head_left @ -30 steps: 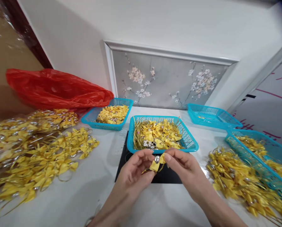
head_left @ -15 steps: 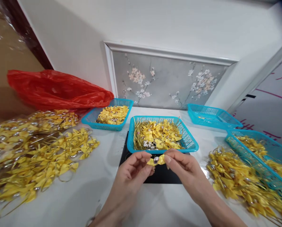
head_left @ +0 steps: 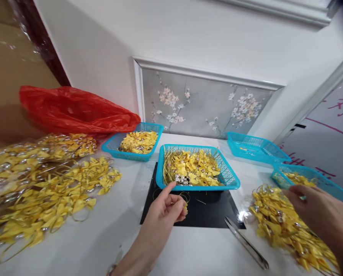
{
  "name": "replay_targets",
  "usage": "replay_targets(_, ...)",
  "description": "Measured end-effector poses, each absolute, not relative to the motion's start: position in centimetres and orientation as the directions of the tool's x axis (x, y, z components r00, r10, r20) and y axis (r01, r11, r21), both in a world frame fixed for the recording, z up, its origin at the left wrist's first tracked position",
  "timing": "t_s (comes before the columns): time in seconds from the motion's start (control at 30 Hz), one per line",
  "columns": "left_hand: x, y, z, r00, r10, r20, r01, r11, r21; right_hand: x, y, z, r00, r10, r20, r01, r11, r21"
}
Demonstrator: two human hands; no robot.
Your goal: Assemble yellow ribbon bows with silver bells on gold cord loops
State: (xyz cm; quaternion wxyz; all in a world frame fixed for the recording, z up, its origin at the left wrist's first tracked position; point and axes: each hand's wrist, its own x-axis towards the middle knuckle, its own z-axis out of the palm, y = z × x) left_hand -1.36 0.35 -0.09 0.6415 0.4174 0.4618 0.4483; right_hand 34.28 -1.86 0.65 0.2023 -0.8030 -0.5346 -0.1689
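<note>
Currently pinching bow (head_left: pixel 185 209) in left hand (head_left: pixel 163 209) over mat (head_left: pixel 211 210); holding right hand (head_left: pixel 322 215) above pile (head_left: pixel 271 220), grip impossible to tell.

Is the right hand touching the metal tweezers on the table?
Apart. The head view shows the right hand over the yellow bows, with bows between it and the tweezers.

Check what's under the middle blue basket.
A black mat shows under the near edge of the middle blue basket, on the white table. The basket and its yellow bows cover the mat's far part, so its reach there is hidden.
</note>
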Motion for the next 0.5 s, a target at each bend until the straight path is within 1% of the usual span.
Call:
replay_targets(0.03, -1.4, 0.4, -0.2, 0.179, 0.961, -0.212, -0.178, 0.244, 0.953, 33.1, -1.5, 1.0, 0.332, 0.818, 0.470, 0.943, -0.294, -0.156)
replay_targets(0.07, -1.4, 0.5, -0.3, 0.180, 0.963, -0.203, -0.174, 0.234, 0.957, 31.5, -1.0, 1.5, 0.264, 0.837, 0.479, 0.962, -0.192, -0.195)
replay_targets(0.13, -1.4, 0.7, -0.6, 0.175, 0.966, -0.192, -0.171, 0.222, 0.960, 27.6, 0.5, 2.6, 0.132, 0.875, 0.466, 0.975, -0.029, -0.222)
replay_targets(0.2, -1.4, 1.0, -0.9, 0.158, 0.968, -0.194, -0.170, 0.220, 0.960, 23.3, 2.4, 3.2, -0.012, 0.906, 0.423, 0.961, 0.127, -0.245)
replay_targets(0.27, -1.5, 1.2, -1.0, 0.148, 0.971, -0.190, -0.175, 0.215, 0.961, 19.5, 4.7, 3.4, -0.177, 0.925, 0.335, 0.930, 0.268, -0.250)
replay_targets(0.37, -1.6, 1.4, -1.1, 0.129, 0.975, -0.183, -0.192, 0.206, 0.960, 15.6, 8.1, 2.7, -0.286, 0.925, 0.252, 0.909, 0.345, -0.234)
replay_targets(0.5, -1.7, 1.3, -1.0, 0.120, 0.974, -0.191, -0.185, 0.211, 0.960, 13.4, 11.6, 1.3, -0.319, 0.932, 0.173, 0.914, 0.351, -0.204)
